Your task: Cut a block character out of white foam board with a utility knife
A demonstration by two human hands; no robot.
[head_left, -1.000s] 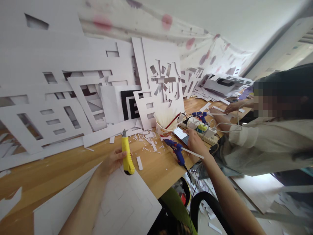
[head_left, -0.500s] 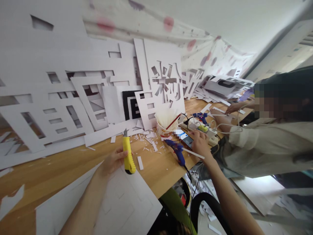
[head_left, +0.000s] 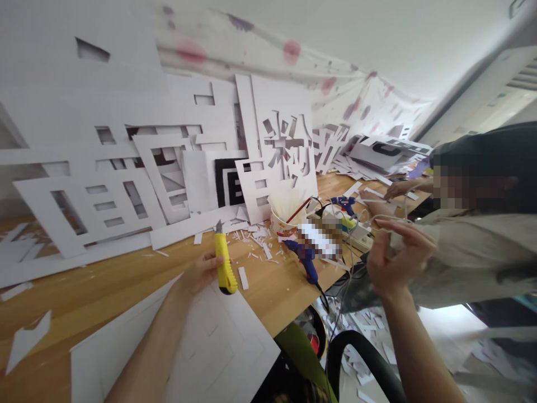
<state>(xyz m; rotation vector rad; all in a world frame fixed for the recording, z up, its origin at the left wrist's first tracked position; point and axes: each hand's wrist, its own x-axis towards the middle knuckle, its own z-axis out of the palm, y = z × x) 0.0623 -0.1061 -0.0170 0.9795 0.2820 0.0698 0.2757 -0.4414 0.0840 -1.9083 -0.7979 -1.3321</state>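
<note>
My left hand (head_left: 205, 271) holds a yellow utility knife (head_left: 225, 263) upright between thumb and fingers, its blade out and pointing away from me. Under that forearm lies a white foam-like board (head_left: 210, 341) with faint lines on it. My right hand (head_left: 398, 257) is raised in the air past the table's edge, fingers loosely bent and apart, with nothing visible in it. To its left a phone (head_left: 321, 240) with a bright, blurred-out screen lies on the table. A blue glue gun (head_left: 304, 258) rests just in front of the phone.
A paper tub of glue sticks (head_left: 283, 215) stands behind the phone, near a power strip (head_left: 356, 238) with tangled cables. Cut-out white boards (head_left: 113, 201) lean along the back. Scraps litter the wooden table (head_left: 268, 291) and floor. A co-worker (head_left: 453, 252) sits at the right.
My right hand has lifted off the phone and moved right, toward me. The phone's screen now shows bright white. My left hand still holds the knife. The view has shifted slightly.
</note>
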